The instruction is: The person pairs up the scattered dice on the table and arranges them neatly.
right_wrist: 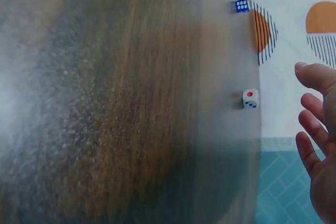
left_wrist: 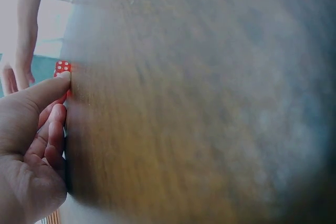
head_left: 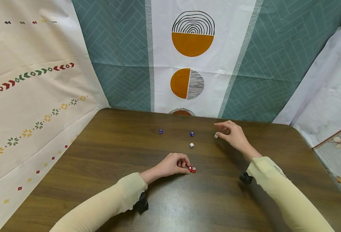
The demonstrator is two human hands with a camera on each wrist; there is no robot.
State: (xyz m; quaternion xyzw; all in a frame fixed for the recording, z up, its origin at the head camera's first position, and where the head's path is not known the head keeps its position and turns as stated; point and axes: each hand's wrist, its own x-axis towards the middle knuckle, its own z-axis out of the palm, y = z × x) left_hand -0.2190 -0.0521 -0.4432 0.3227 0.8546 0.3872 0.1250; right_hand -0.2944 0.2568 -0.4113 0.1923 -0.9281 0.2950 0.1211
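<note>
Out toward the far edge of the worktop (head_left: 115, 141), a white die (head_left: 216, 136) sits just left of the right hand (head_left: 232, 133), the nearer one, grip spread; closer in, the left hand (head_left: 172, 163) pinches a red die (head_left: 190, 168) beside its red twin (head_left: 194, 169).

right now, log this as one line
left grip: pinching red die | right grip: open near white die | table: second red die, two blue dice, second white die
</note>
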